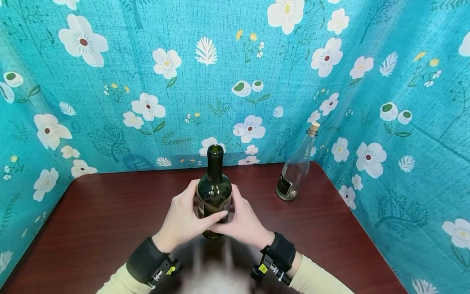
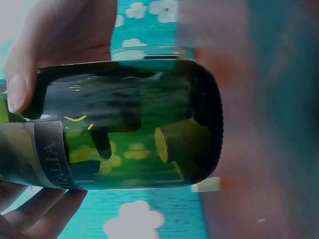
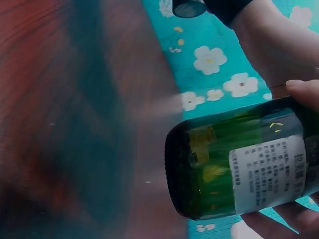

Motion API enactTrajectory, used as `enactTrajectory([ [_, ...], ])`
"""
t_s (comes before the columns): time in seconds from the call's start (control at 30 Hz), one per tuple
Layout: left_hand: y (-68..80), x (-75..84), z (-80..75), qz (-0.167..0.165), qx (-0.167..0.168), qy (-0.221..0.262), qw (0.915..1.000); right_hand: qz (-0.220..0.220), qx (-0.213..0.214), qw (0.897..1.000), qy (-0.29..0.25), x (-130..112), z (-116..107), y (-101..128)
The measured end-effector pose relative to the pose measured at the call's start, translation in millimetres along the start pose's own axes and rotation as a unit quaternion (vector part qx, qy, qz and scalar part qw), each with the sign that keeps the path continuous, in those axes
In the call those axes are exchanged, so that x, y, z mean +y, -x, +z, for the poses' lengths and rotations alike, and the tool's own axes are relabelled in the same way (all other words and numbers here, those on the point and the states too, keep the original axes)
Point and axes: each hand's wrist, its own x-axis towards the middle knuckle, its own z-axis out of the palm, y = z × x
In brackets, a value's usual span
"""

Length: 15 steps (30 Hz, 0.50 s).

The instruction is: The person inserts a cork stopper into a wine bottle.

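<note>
Against floral teal curtains, above a dark wooden table (image 1: 110, 212), left hand (image 1: 181, 222) and right hand (image 1: 244, 222) clasp a green bottle (image 1: 214, 192) upright, fingers wrapped around its body.

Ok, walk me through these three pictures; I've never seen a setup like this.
No machine here: a person wears three cameras. The head view looks down at both hands; each wrist view looks along one hand. The left hand and right hand together grip a dark green bottle, open at the top, over a reddish table. The wrist views show its base close up; something cork-like seems to lie inside it. A clear bottle with a cork stopper stands at the table's far right. Flowered teal cloth surrounds everything.
</note>
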Motion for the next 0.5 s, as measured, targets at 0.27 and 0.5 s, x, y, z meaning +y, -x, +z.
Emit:
enactTrajectory([
  [0.27, 20.2, -19.2, 21.2, -0.053, -0.021, 0.014, 0.9983, 0.033, -0.018, 0.999, 0.026, 26.5, 8.6, 12.6],
  [0.5, 26.3, -26.0, 27.3, -0.072, -0.026, 0.014, 0.9970, 0.044, -0.024, 0.998, 0.024, 37.6, 12.6, 16.5],
])
